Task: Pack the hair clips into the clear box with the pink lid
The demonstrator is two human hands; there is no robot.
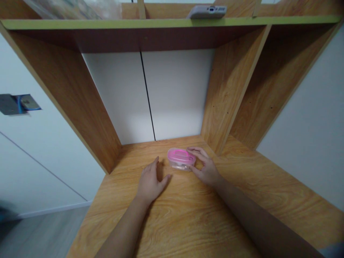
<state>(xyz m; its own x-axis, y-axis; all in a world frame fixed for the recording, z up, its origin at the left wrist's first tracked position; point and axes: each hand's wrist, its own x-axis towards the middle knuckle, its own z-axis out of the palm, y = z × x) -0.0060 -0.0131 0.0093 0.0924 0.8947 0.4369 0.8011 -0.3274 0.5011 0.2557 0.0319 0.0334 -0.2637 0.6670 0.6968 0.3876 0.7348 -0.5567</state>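
A small clear plastic box with a pink lid (180, 158) stands on the wooden desk (188, 215), near the back of the desk's alcove. My right hand (205, 167) curls around the box's right end, thumb at the front and fingers along the back edge. My left hand (150, 181) lies flat on the desk just left of the box, fingers stretched out, thumb pointing toward it, and does not touch it. Small pale items show faintly inside the box.
Wooden side panels (80, 107) wall in the desk alcove, and a divider panel (228, 96) stands to the right. A shelf (161, 23) runs overhead with a grey phone-like device (206, 12) on it. A black cable (147, 95) hangs down the white back wall.
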